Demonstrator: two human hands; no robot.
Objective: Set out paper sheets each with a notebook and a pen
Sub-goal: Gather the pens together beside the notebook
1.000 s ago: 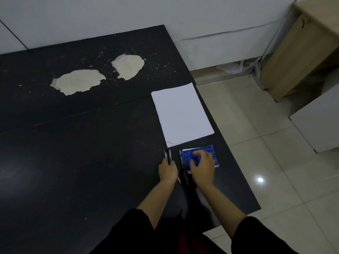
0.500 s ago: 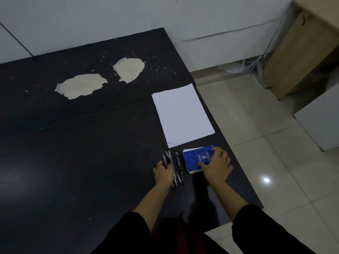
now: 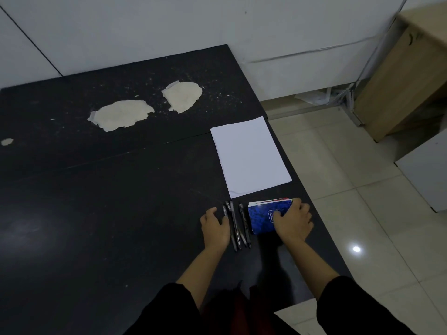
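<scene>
On the near right part of the black table [image 3: 121, 226], everything for the job is bunched up close to the right edge. There's a stack of small blue notebooks [image 3: 262, 217] with the right hand [image 3: 292, 220] on its right side, fingers [image 3: 301, 209] curled over the far right corner and thumb pressing down on the cover, so it's gripping the stack. Just left of that, a handful of dark pens [image 3: 235, 224] lie side by side, pointing roughly near to far, and it's too dim to count them for sure. The left hand [image 3: 215, 226] rests flat-ish on the table just left of the pens, fingers relaxed and loosely spread, its edge touching the leftmost pen and not pinching anything.

Just beyond the pens and notebooks is a stack of white paper [image 3: 249, 157], lying squared up along the right edge of the table, with a slightly ragged near left corner. Nothing sits on it.

Further out to the left, the tabletop has two big pale patches [image 3: 123, 114] where the surface has peeled off, plus a small one at the far left and scattered white specks. Off the table to the right there's a tiled floor [image 3: 350, 189] with a light glare spot, a wooden cabinet [image 3: 396, 76] against the white wall [image 3: 169, 25], and a white unit [image 3: 428, 175] nearer.
</scene>
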